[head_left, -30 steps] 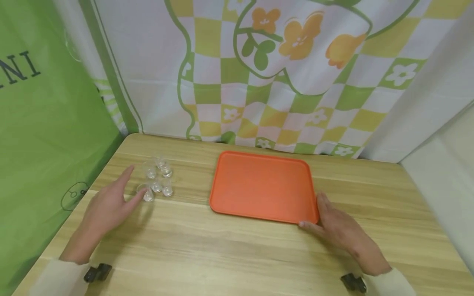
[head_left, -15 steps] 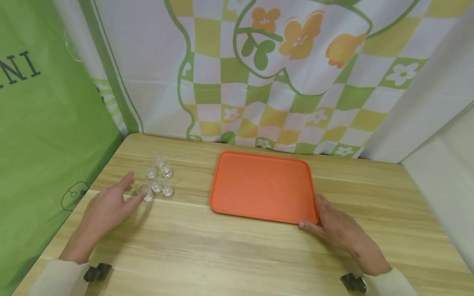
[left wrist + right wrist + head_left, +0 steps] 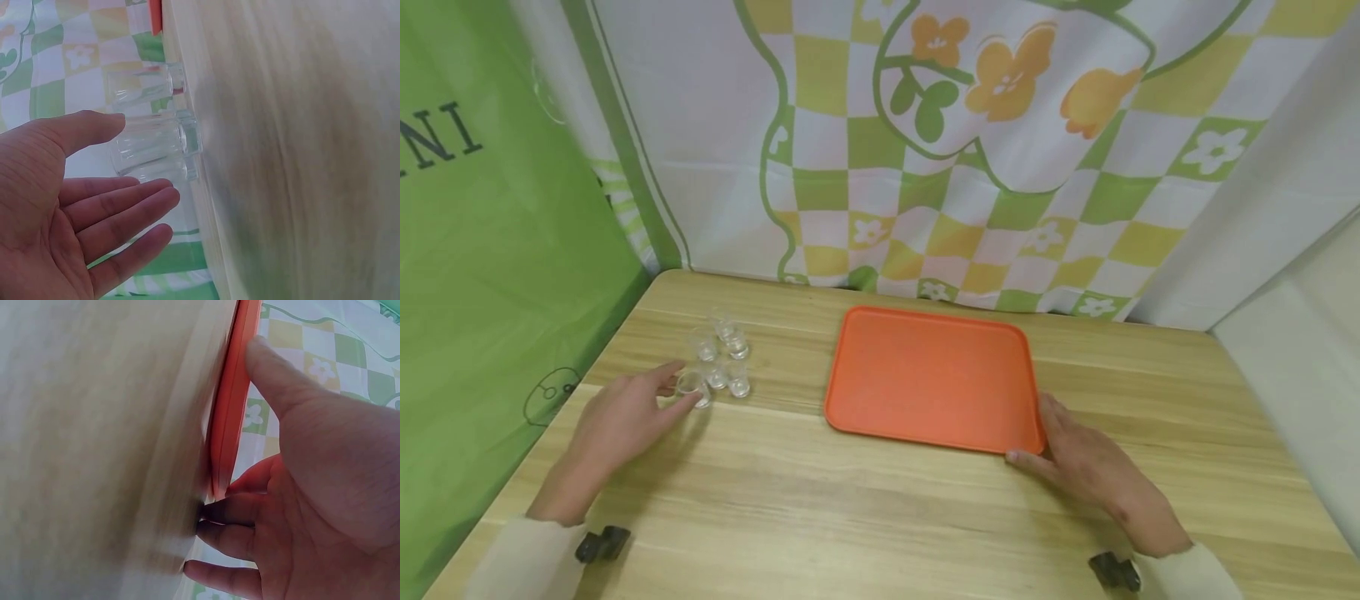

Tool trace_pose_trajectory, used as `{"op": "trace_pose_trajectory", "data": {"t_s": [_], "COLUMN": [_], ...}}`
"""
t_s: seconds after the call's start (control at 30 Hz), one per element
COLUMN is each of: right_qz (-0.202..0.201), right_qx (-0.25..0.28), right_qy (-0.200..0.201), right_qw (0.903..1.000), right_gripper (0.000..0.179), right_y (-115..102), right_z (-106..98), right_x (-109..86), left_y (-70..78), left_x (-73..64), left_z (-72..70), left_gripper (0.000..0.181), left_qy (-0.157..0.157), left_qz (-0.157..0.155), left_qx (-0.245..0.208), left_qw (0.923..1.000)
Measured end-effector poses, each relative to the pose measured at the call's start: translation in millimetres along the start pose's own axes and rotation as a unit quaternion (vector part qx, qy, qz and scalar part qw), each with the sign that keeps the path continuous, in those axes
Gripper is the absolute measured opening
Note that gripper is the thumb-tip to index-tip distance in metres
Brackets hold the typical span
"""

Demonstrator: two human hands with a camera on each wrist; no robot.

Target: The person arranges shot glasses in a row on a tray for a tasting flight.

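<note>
At the left of the head view, my left hand reaches to the nearest small clear glass. In the left wrist view its thumb is right at that glass's rim, with the fingers extended on the other side and spread loosely. More small clear glasses stand upright just beyond, in a close cluster. My right hand rests at the near right corner of an orange rectangular tray. Its thumb lies along the front edge and its fingers along the right side, fingertips down by the tabletop in the right wrist view.
The wooden table carries the glasses at its left and the tray at centre right. A checked, flowered curtain hangs along the back edge. Green cloth hangs along the left side.
My left hand has moved slightly right, and its fingers have come in closer around the nearest glass. The right hand and the tray look unmoved.
</note>
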State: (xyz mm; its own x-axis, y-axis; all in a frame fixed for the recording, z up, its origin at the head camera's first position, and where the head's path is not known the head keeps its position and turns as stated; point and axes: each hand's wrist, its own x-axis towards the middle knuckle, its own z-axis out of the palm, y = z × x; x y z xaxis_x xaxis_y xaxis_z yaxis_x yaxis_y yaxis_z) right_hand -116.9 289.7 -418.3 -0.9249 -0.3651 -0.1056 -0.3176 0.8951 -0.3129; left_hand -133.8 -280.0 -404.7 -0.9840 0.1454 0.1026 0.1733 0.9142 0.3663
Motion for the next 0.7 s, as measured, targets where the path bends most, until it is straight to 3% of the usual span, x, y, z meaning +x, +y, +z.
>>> {"op": "trace_pose_trajectory", "data": {"t_s": [0.7], "right_qz": [-0.009], "right_qx": [0.004], "right_qy": [0.0], "right_qw": [1.0], "right_gripper": [0.102], "right_y": [1.7], "right_z": [-1.0], "right_x": [1.2], "left_y": [2.5], "left_x": [7.8], "left_z": [3.0], "left_gripper": [0.053], "left_qy": [-0.013], "left_qz": [0.015], "left_qx": [0.001], "left_qw": [0.9998]}}
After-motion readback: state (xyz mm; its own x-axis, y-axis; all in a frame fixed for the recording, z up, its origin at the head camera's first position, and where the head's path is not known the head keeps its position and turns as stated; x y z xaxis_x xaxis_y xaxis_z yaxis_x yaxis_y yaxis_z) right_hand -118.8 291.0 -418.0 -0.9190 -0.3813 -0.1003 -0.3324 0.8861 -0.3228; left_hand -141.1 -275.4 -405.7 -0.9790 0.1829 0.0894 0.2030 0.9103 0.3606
